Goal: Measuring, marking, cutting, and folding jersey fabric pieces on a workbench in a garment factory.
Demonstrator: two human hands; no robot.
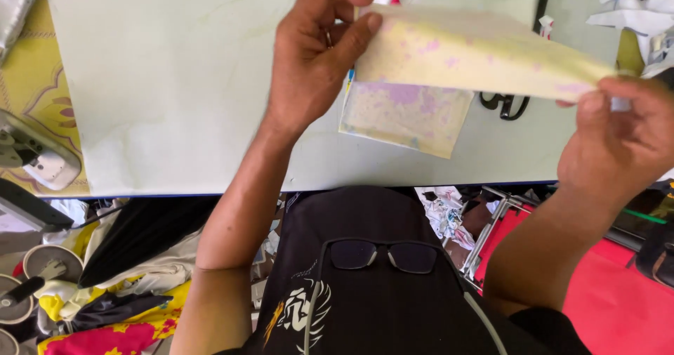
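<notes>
Holding a pale yellow, pink-blotched sheet [477, 49] taut above the worktable [175, 102]: left hand [312, 53] and right hand [621, 141] fingers pinched on opposite ends. Matching sheet [404, 116] below, scissors [505, 106] beside. Seemingly aligning; steady, even grip needed.

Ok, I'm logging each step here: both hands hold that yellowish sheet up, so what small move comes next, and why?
Probably lowering the yellowish sheet onto the pale table. The left hand and right hand pinch its opposite ends in the air, and a similar stained piece already lies flat just beneath.
</notes>
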